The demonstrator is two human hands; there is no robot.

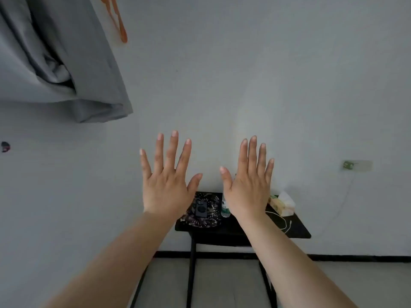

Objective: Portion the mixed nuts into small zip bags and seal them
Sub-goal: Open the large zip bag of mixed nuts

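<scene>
No nuts or zip bags show anywhere. A small bottle (225, 207) stands upright on the black table (298, 232), between the two wrists. The left hand (165, 187) and right hand (249, 187) are raised, backs toward the person, fingers straight and spread, holding nothing. A tissue pack (283, 204) lies right of the right wrist, against the pale wall (244, 74).

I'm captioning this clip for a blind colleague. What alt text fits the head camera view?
Two bare hands, left hand and right hand, held up open with fingers spread before a pale wall, holding nothing. Behind them, a small black table carries a water bottle, a tissue pack and a patterned cloth.
</scene>
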